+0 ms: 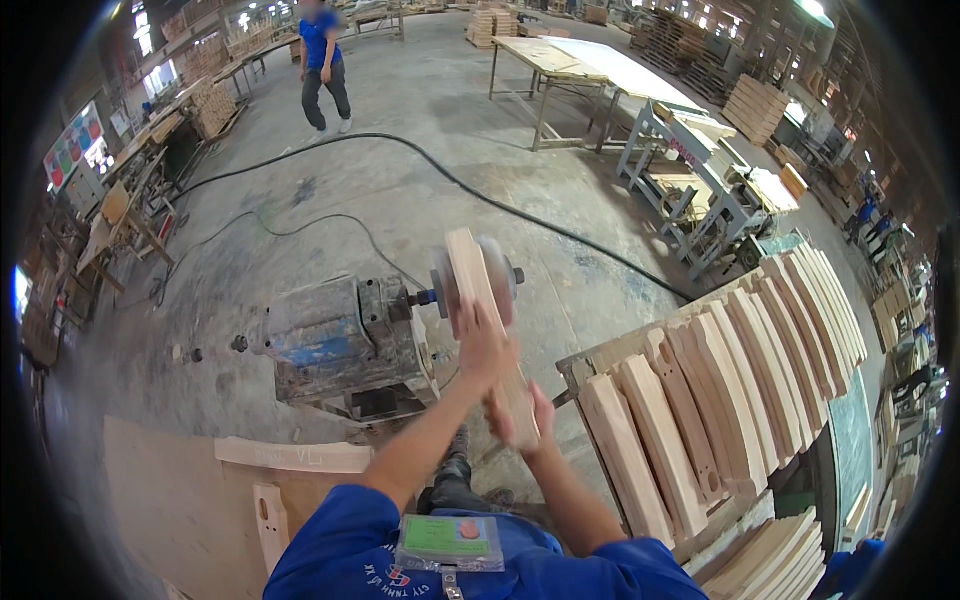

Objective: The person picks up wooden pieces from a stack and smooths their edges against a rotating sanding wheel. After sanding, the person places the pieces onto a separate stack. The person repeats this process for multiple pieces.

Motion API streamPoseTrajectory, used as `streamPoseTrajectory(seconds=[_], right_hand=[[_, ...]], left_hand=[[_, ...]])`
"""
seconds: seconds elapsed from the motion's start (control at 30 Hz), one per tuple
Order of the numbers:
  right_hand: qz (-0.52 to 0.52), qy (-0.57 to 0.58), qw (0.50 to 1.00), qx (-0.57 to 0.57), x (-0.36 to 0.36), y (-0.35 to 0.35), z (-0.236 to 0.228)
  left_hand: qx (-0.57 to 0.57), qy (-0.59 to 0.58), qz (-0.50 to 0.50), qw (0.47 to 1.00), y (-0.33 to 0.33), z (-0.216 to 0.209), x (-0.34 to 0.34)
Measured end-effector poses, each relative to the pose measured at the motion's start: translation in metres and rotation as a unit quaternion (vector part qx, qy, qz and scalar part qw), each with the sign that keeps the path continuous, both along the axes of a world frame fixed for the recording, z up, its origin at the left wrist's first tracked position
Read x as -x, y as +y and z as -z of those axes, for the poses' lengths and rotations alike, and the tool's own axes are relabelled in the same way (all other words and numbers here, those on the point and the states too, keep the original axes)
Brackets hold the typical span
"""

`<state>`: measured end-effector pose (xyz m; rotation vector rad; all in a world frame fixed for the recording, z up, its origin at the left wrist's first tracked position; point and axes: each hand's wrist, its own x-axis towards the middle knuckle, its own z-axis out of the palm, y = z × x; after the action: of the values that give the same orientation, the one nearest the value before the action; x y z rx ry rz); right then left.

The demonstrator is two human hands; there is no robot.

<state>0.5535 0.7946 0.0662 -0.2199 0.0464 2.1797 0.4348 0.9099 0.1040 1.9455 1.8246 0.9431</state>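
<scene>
A long pale wooden piece (472, 272) slants away from me, its far end lying over a blurred spinning sanding wheel (502, 278). My left hand (484, 350) is closed over the middle of the wood, close to the wheel. Gripping the near end is my right hand (540, 415), with the thumb along the right side. Whether the wood's underside touches the wheel is hidden. The wheel sits on the shaft of a worn grey-blue motor (325, 325) to the left.
At right, a rack (575, 372) holds several curved wooden pieces (720, 400). More wooden parts (770, 560) are stacked below it. A board (160, 490) lies at lower left. A black hose (450, 178) crosses the floor. Beyond stand work tables (545, 58) and a walking person (322, 65).
</scene>
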Motion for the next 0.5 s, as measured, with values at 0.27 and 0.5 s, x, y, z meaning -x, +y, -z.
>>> streamPoseTrajectory(seconds=[0.27, 0.5], right_hand=[[0.004, -0.719, 0.620, -0.314, -0.080, -0.158, -0.003], [-0.170, -0.238, 0.953, -0.086, -0.078, -0.091, -0.020]], left_hand=[[0.326, -0.604, -0.012, 0.728, -0.087, 0.029, -0.023], [0.257, -0.673, 0.062, 0.691, -0.046, -0.003, -0.026]])
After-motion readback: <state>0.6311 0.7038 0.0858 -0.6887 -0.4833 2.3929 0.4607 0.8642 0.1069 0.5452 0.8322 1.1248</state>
